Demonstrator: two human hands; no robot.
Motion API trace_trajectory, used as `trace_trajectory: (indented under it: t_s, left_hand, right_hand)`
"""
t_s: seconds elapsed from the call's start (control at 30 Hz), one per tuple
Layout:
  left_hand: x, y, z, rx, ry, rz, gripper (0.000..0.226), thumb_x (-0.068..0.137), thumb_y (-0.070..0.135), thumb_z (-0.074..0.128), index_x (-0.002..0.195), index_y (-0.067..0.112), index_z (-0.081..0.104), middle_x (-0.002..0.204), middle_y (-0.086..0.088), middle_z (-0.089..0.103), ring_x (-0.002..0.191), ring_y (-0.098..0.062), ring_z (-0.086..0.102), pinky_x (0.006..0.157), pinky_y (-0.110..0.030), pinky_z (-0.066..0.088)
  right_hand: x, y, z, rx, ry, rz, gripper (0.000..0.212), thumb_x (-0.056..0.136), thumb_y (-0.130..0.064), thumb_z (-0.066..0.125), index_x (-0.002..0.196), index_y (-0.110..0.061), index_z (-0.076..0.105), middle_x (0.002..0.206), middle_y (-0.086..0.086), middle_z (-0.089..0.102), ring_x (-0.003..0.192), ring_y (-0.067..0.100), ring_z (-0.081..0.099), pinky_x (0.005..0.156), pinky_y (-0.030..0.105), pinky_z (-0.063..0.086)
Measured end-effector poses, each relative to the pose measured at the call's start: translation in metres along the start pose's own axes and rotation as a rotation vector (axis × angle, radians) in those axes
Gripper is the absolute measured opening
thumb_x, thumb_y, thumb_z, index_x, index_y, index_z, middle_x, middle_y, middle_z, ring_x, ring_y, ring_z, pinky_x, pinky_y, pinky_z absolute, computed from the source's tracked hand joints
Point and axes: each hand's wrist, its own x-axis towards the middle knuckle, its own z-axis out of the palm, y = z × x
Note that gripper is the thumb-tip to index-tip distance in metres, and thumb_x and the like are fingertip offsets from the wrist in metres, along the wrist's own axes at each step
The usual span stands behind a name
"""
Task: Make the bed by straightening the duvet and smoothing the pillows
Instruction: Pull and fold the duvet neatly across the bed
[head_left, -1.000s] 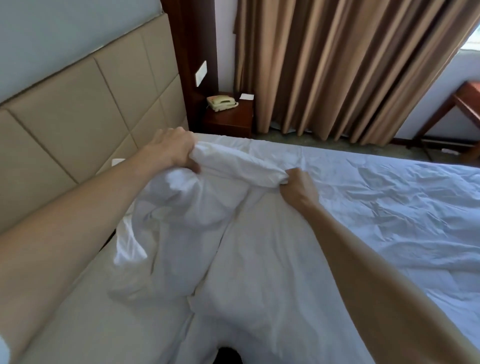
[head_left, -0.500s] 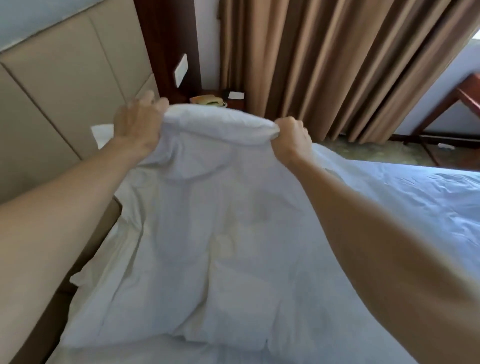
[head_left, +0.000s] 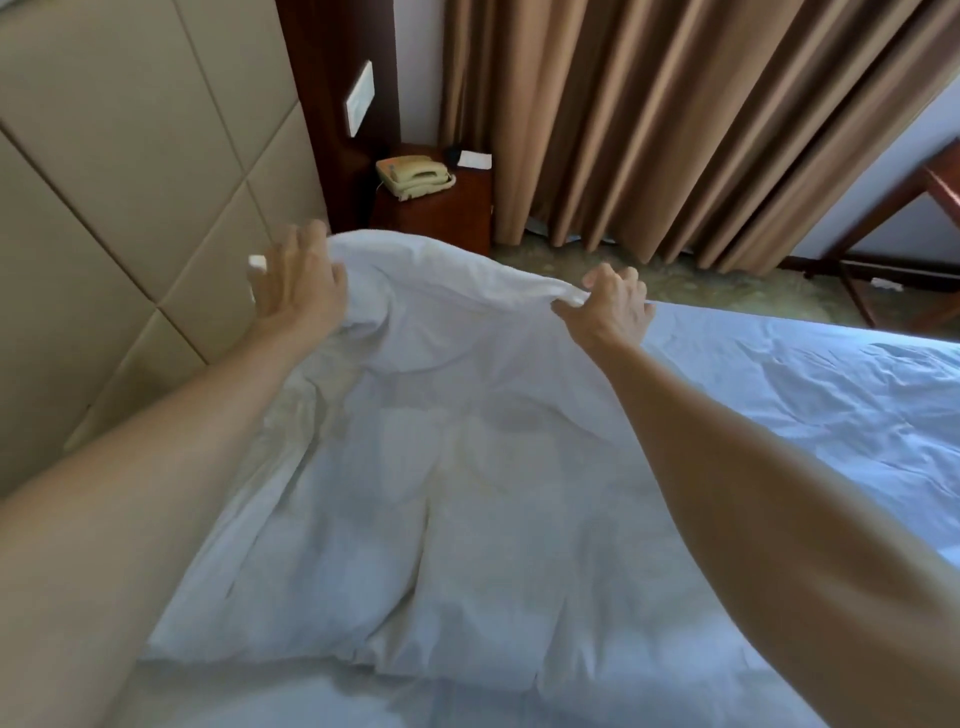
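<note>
A: At the head of the bed (head_left: 831, 405), beside the padded headboard (head_left: 130, 208), which step was judged to be in hand?

B: The straightening of the duvet (head_left: 441, 467). Its top edge was held raised across the head end, the rest draped down toward the camera over the mattress, bunched and creased. No pillow could be made out.

A: How was that edge gripped?

B: The right hand (head_left: 610, 306) was closed on it, a fold of cloth pinched between thumb and fingers. The left hand (head_left: 301, 286) was set at the other end of the edge, close to the headboard, fingers spread; the cloth was met at the thumb side, but whether it was clamped or only touched could not be told.

A: And the arms?

B: Both were stretched well forward, nearly straight, hands apart and at about the same height, the left slightly farther away.

A: What was called for next?

B: Probably the edge would have to be carried up to the headboard, drawn taut between the hands and laid flat, after which the creases could be smoothed. An even pull would be needed, or the edge would be left skewed
</note>
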Motion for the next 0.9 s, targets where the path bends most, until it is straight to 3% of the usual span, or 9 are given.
trace_trajectory:
  t_s: [0.17, 0.27, 0.33, 0.4, 0.43, 0.53, 0.67, 0.8, 0.9]
  left_hand:
    - [-0.090, -0.048, 0.073, 0.028, -0.704, -0.349, 0.105, 0.080, 0.081, 0.038, 0.154, 0.011, 0.013, 0.159, -0.015, 0.018, 0.142, -0.040, 0.025, 0.112, -0.055, 0.028]
    - [-0.147, -0.071, 0.099, 0.087, -0.936, -0.419, 0.127, 0.070, 0.084, 0.053, 0.155, 0.005, 0.001, 0.159, -0.018, 0.023, 0.140, -0.039, 0.035, 0.112, -0.049, 0.035]
    - [-0.175, -0.079, 0.109, 0.134, -0.905, -0.321, 0.093, 0.088, 0.055, 0.060, 0.152, 0.001, 0.019, 0.151, -0.017, 0.037, 0.134, -0.035, 0.044, 0.106, -0.042, 0.042]
    - [-0.191, -0.078, 0.109, 0.240, -0.848, -0.224, 0.043, 0.099, 0.023, 0.048, 0.138, 0.006, 0.042, 0.139, -0.013, 0.049, 0.125, -0.031, 0.051, 0.099, -0.038, 0.044]
    - [-0.194, -0.078, 0.106, 0.287, -0.819, -0.186, 0.034, 0.100, 0.013, 0.041, 0.132, 0.008, 0.049, 0.134, -0.011, 0.053, 0.121, -0.029, 0.054, 0.096, -0.037, 0.045]
    - [-0.175, -0.093, 0.079, 0.287, -0.688, -0.240, 0.032, 0.101, 0.009, 0.036, 0.120, 0.007, 0.062, 0.123, -0.014, 0.062, 0.112, -0.032, 0.060, 0.087, -0.038, 0.047]
    - [-0.150, -0.131, 0.039, 0.167, -0.373, -0.463, 0.029, 0.095, 0.010, 0.042, 0.108, -0.003, 0.065, 0.111, -0.026, 0.063, 0.101, -0.043, 0.061, 0.079, -0.044, 0.049]
    - [-0.179, -0.106, 0.036, 0.140, -0.557, -0.593, 0.037, 0.099, 0.019, 0.045, 0.131, 0.002, 0.052, 0.130, -0.022, 0.054, 0.115, -0.041, 0.054, 0.091, -0.048, 0.046]
    - [-0.207, -0.069, 0.025, 0.177, -0.696, -0.489, 0.055, 0.098, 0.034, 0.047, 0.145, 0.010, 0.032, 0.142, -0.018, 0.044, 0.125, -0.040, 0.047, 0.100, -0.048, 0.042]
  right_hand:
    - [-0.030, 0.025, 0.034, 0.068, -0.248, 0.056, 0.019, 0.088, -0.021, 0.059, 0.098, -0.007, 0.068, 0.107, 0.010, 0.065, 0.088, 0.025, 0.058, 0.079, 0.035, 0.050]
    - [-0.052, 0.034, 0.052, 0.057, -0.404, 0.089, 0.021, 0.084, -0.017, 0.055, 0.094, -0.007, 0.069, 0.100, 0.012, 0.068, 0.090, 0.030, 0.062, 0.076, 0.031, 0.050]
    - [-0.069, 0.036, 0.063, 0.011, -0.470, 0.074, 0.026, 0.086, -0.016, 0.050, 0.100, -0.004, 0.068, 0.103, 0.015, 0.066, 0.095, 0.032, 0.062, 0.075, 0.029, 0.046]
    - [-0.085, 0.039, 0.075, -0.002, -0.557, 0.052, 0.028, 0.086, -0.015, 0.050, 0.103, -0.002, 0.068, 0.103, 0.016, 0.067, 0.097, 0.032, 0.064, 0.076, 0.029, 0.049]
    - [-0.093, 0.039, 0.078, 0.009, -0.605, 0.044, 0.025, 0.084, -0.015, 0.052, 0.098, -0.002, 0.068, 0.098, 0.015, 0.068, 0.092, 0.031, 0.065, 0.074, 0.029, 0.050]
    - [-0.109, 0.040, 0.081, 0.033, -0.686, 0.011, 0.023, 0.079, -0.015, 0.052, 0.085, 0.001, 0.066, 0.085, 0.015, 0.069, 0.073, 0.027, 0.060, 0.063, 0.029, 0.047]
    - [-0.115, 0.042, 0.061, 0.099, -0.680, 0.004, 0.024, 0.082, -0.013, 0.051, 0.091, -0.001, 0.070, 0.085, 0.017, 0.074, 0.076, 0.027, 0.069, 0.066, 0.031, 0.055]
    - [-0.132, 0.071, 0.026, 0.198, -0.659, 0.000, 0.022, 0.088, -0.019, 0.050, 0.088, -0.010, 0.070, 0.073, 0.006, 0.075, 0.074, 0.018, 0.073, 0.068, 0.029, 0.056]
    - [-0.161, 0.107, -0.007, 0.218, -0.690, 0.013, 0.021, 0.090, -0.019, 0.053, 0.091, -0.007, 0.070, 0.081, 0.008, 0.076, 0.078, 0.022, 0.074, 0.067, 0.031, 0.056]
